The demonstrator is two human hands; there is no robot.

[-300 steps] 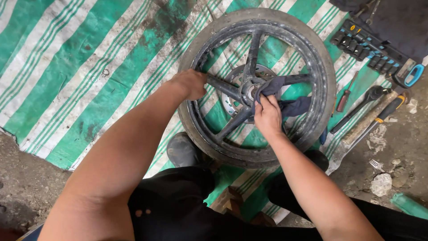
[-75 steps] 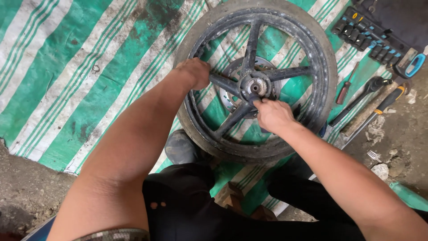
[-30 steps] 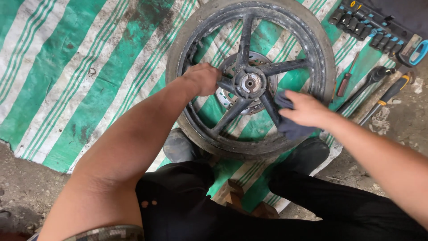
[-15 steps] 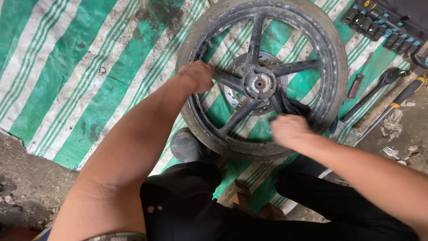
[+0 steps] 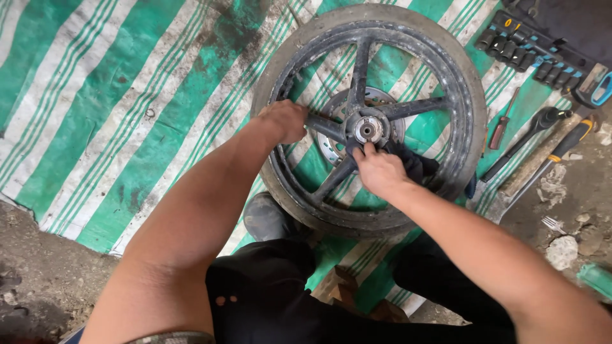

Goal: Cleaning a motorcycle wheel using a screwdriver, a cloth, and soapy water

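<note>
A dirty black motorcycle wheel [image 5: 459, 83] with five spokes lies flat on a green and white striped tarp [image 5: 115, 108]. Its hub [image 5: 368, 129] sits in the middle over a metal brake disc. My left hand [image 5: 282, 120] grips the left spoke close to the rim. My right hand [image 5: 378, 169] presses a dark blue rag [image 5: 415, 162] against the lower right spoke, fingertips just below the hub.
A rail of sockets [image 5: 532, 51] lies at the top right. Beside the wheel lie a red-handled screwdriver [image 5: 498, 130], a ratchet handle [image 5: 529, 134] and a yellow and black tool [image 5: 561, 150]. My black shoe [image 5: 264, 216] and dark trousers are below; bare dirt ground [image 5: 38, 274] borders the tarp.
My right hand has moved with the rag from the lower right rim area back up toward the hub. My left hand has kept its hold on the left spoke.
</note>
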